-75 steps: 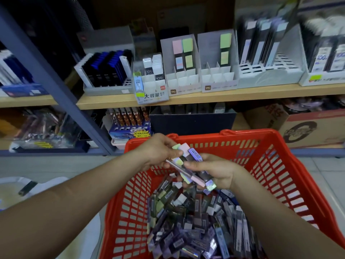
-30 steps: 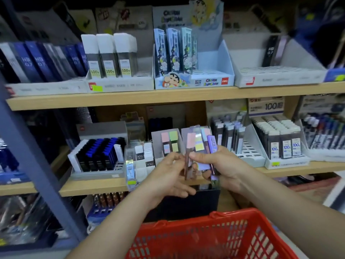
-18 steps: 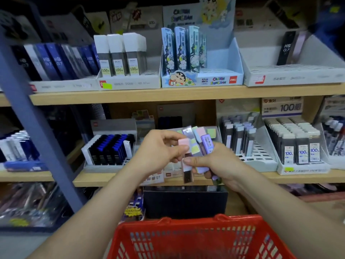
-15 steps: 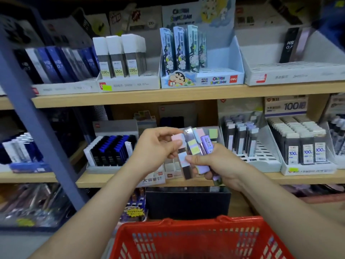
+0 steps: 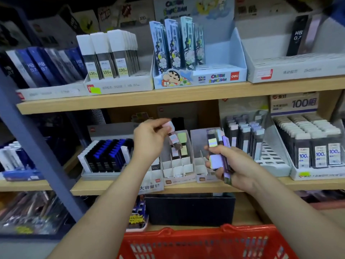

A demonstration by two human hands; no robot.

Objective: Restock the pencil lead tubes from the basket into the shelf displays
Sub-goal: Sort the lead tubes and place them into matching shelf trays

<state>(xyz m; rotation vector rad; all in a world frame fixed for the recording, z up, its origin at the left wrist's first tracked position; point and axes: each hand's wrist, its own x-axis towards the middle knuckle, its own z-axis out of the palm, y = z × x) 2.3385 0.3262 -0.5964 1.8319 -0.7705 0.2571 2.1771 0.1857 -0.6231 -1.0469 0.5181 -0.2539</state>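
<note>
My left hand point(image 5: 149, 141) pinches one pink-capped lead tube point(image 5: 172, 135) by its top, tilted, just above the left grey display box point(image 5: 177, 169) on the middle shelf. That box holds a couple of pastel tubes at its back. My right hand point(image 5: 231, 165) grips a bundle of several pastel lead tubes point(image 5: 216, 150) in front of the right grey display box point(image 5: 200, 146). The red basket point(image 5: 205, 242) shows only its rim and far wall at the bottom edge.
The middle wooden shelf point(image 5: 186, 189) carries a tray of black and blue tubes point(image 5: 108, 156) at left and racks of grey tubes point(image 5: 246, 139) at right. The upper shelf point(image 5: 168, 98) holds more display boxes. A blue steel upright point(image 5: 33, 146) slants down the left side.
My left hand has pulled one pink-capped tube out of the bundle and moved it left and up toward the left display box. My right hand keeps the rest, shifted slightly right.
</note>
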